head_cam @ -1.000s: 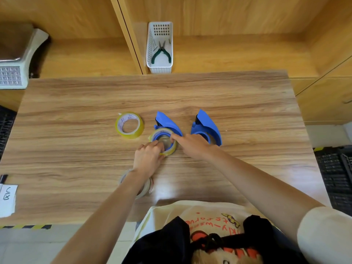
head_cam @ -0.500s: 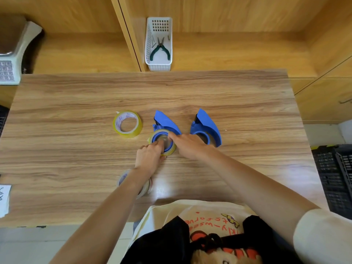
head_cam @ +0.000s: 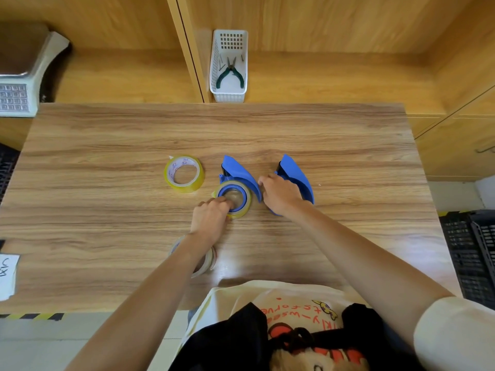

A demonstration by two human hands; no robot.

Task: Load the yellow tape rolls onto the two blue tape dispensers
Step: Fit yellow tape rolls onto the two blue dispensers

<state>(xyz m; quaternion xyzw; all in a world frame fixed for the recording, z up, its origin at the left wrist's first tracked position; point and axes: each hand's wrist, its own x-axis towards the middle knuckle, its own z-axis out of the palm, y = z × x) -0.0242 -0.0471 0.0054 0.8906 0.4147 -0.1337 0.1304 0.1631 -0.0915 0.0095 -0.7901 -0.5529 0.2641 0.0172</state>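
Two blue tape dispensers stand side by side mid-table. The left dispenser (head_cam: pixel 235 169) carries a yellow tape roll (head_cam: pixel 249 203) seated around its blue hub. My left hand (head_cam: pixel 210 219) pinches the near-left rim of that roll. My right hand (head_cam: pixel 281 194) lies curled over the round part of the right dispenser (head_cam: pixel 294 171), hiding its hub. A second yellow tape roll (head_cam: pixel 184 174) lies flat and untouched to the left of the dispensers.
A pale, thin tape roll (head_cam: pixel 207 261) lies partly under my left forearm near the table's (head_cam: pixel 267 135) front edge. A white basket (head_cam: pixel 229 96) with green pliers (head_cam: pixel 230 73) stands behind the table. A scale (head_cam: pixel 16 99) sits far left, a paper slip (head_cam: pixel 8 274) front left, a black crate (head_cam: pixel 471 250) right.
My right hand left the roll on the left dispenser and moved right onto the right dispenser. My left hand stays on that roll, which now sits lower on the hub.
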